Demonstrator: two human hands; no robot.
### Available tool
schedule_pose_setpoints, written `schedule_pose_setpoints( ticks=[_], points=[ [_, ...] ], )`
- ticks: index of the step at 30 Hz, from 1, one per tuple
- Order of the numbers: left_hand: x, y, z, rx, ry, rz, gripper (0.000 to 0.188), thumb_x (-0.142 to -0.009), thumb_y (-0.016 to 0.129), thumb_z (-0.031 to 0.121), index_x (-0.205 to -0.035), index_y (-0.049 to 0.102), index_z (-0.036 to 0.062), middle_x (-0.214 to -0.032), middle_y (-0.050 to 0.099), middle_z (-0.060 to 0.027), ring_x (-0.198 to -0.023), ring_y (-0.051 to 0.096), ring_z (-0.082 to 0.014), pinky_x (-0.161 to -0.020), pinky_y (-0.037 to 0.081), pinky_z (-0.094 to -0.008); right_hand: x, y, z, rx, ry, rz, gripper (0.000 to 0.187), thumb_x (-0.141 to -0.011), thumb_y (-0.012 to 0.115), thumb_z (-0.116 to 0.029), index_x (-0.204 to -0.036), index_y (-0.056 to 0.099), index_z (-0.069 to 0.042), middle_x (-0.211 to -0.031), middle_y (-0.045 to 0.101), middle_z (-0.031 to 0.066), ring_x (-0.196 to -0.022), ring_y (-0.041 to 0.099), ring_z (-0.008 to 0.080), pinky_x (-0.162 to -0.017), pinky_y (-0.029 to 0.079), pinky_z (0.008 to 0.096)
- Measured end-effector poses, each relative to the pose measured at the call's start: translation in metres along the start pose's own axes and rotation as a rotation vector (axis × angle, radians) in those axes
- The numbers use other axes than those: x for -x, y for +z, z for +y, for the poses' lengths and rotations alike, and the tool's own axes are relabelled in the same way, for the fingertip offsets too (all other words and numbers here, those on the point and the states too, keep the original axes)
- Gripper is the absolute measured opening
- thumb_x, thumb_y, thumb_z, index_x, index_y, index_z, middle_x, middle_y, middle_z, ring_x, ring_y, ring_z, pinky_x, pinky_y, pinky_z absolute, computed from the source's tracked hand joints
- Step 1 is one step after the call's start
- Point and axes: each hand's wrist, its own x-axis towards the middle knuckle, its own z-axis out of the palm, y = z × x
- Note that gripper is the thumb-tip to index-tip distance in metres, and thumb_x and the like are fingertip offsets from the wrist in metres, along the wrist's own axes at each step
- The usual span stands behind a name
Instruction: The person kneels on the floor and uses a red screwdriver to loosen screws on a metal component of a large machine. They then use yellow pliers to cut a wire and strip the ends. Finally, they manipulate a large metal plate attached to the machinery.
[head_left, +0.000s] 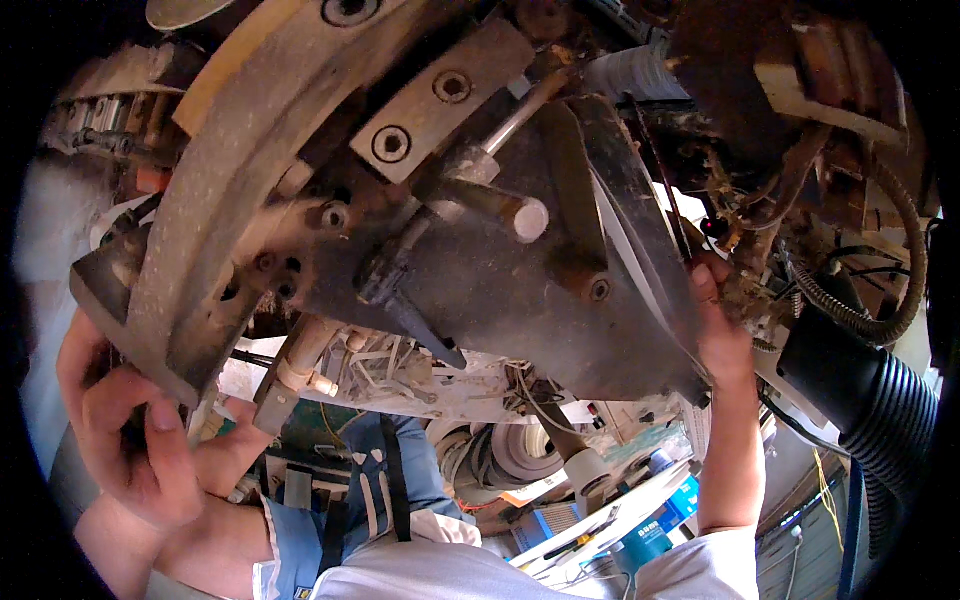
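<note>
My left hand (135,440) is at the lower left, its fingers curled beside the bottom corner of a thick curved metal arm (215,190). One finger runs behind the metal, and what the fingers close on is hidden. On the right, my raised right hand (722,335) lies at the edge of a large dark metal plate (500,290). Its fingers are bent, and a thin dark rod (655,160) runs down to them; their grip is partly hidden. Between the hands, the plate carries a black clamping lever (410,310) and a round-ended metal pin (530,220).
A bolted steel block (440,100) sits above the plate. Ribbed black hose (895,420) and a flexible metal conduit (900,240) are at the right. Below are a roll of coiled material (520,455), a white surface with blue packages (680,495), and my blue shorts (420,470).
</note>
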Motion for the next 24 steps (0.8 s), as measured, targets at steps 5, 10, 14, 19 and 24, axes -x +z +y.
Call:
schedule_pose_setpoints(
  ticks=[5,10,14,19,24],
  points=[
    [-0.005,0.011,-0.005,0.006,0.012,0.022,0.019,-0.105,0.048,0.020,-0.116,0.047,0.0055,-0.152,0.035,-0.0314,-0.137,0.044,-0.0427,-0.111,0.038,-0.0539,0.009,-0.005,0.028,0.188,0.022,-0.103,0.033,-0.102,0.060,-0.037,-0.105,0.070,-0.006,-0.100,0.071,0.0167,-0.092,0.067,0.0371,-0.081,0.052,0.0430],
    [-0.001,0.002,0.005,-0.093,-0.025,0.027,0.018,-0.104,0.050,0.022,-0.114,0.048,0.0065,-0.149,0.040,-0.0309,-0.134,0.046,-0.0418,-0.110,0.039,-0.0532,0.002,-0.001,0.018,0.070,0.147,-0.172,0.027,-0.100,0.062,-0.031,-0.110,0.069,-0.007,-0.107,0.072,0.0151,-0.097,0.069,0.0306,-0.085,0.054,0.0393],
    [-0.005,0.007,-0.001,-0.086,-0.006,0.031,0.014,-0.104,0.050,0.020,-0.108,0.049,0.0070,-0.148,0.042,-0.0293,-0.133,0.048,-0.0399,-0.109,0.040,-0.0513,0.033,0.010,0.078,-0.342,0.275,-0.102,0.022,-0.095,0.069,-0.019,-0.115,0.070,-0.010,-0.109,0.073,0.0122,-0.098,0.070,0.0210,-0.086,0.054,0.0330],
    [0.002,0.008,0.000,-0.033,-0.054,0.061,0.016,-0.104,0.050,0.021,-0.104,0.049,0.0046,-0.149,0.041,-0.0284,-0.135,0.047,-0.0387,-0.111,0.038,-0.0501,0.025,0.007,0.009,-0.104,0.281,-0.010,0.023,-0.092,0.072,-0.013,-0.115,0.073,-0.011,-0.107,0.075,0.0102,-0.096,0.071,0.0178,-0.085,0.055,0.0303],
    [-0.002,0.007,0.001,-0.091,-0.023,0.048,0.019,-0.103,0.051,0.022,-0.103,0.048,0.0030,-0.149,0.041,-0.0285,-0.135,0.047,-0.0391,-0.111,0.038,-0.0496,0.018,0.007,-0.011,0.051,0.021,0.034,0.021,-0.103,0.061,-0.029,-0.102,0.071,-0.010,-0.089,0.066,0.0022,-0.080,0.062,0.0156,-0.072,0.050,0.0317]
  ],
)
